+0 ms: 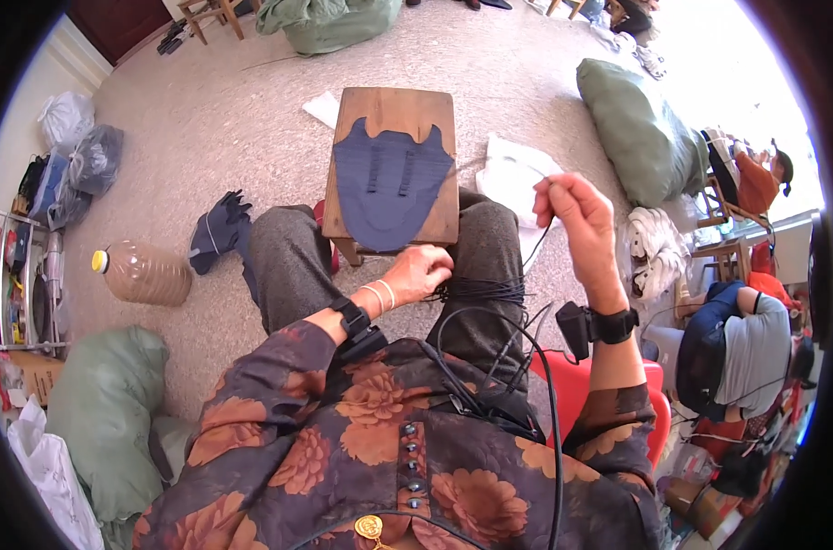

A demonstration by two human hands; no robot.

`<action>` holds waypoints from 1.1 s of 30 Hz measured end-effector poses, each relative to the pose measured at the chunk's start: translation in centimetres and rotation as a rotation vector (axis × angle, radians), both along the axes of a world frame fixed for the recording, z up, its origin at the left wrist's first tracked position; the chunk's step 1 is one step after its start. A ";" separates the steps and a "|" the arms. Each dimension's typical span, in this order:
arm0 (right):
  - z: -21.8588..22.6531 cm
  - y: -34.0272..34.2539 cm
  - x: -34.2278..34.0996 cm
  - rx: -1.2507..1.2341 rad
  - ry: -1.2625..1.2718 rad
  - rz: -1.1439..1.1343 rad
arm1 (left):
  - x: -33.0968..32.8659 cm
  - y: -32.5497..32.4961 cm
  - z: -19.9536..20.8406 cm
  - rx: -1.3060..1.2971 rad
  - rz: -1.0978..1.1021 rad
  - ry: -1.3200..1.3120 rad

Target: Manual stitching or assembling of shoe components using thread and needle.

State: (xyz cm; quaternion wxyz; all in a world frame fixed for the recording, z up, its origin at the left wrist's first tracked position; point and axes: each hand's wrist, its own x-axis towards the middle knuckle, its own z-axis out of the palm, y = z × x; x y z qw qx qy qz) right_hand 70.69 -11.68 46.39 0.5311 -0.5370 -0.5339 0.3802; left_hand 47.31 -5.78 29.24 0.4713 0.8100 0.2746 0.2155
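Note:
My right hand point(577, 215) is raised to the right of my knees, thumb and fingers pinched on a thin black cord point(537, 246) that runs down toward my right thigh. A bundle of black cords point(485, 291) lies across that thigh. Beside the bundle, my left hand point(419, 273) has its fingers curled together near the stool's front edge; what they grip, if anything, is hidden. Flat on the wooden stool point(394, 101) lies a dark blue shoe-upper-shaped piece point(391, 206) with two pointed tips and two rows of short slits.
White packaging point(513, 174) lies right of the stool. Dark gloves point(219, 229) and a big yellow-capped bottle point(146, 273) are on the floor to the left. Green sacks point(641, 133) stand around. Other people point(751, 353) sit along the right. A black cable point(556, 431) crosses my lap.

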 end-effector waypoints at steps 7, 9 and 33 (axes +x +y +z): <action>0.9 0.5 -2.1 -0.161 -0.175 0.185 | 1.0 0.2 12.9 0.183 0.264 -0.391; 0.5 0.8 -3.7 -0.139 -0.203 0.227 | 1.6 0.9 13.0 -0.167 0.113 -0.468; -4.5 -2.3 4.7 -0.242 -0.394 -0.020 | -17.1 11.8 8.9 -0.670 0.674 -0.783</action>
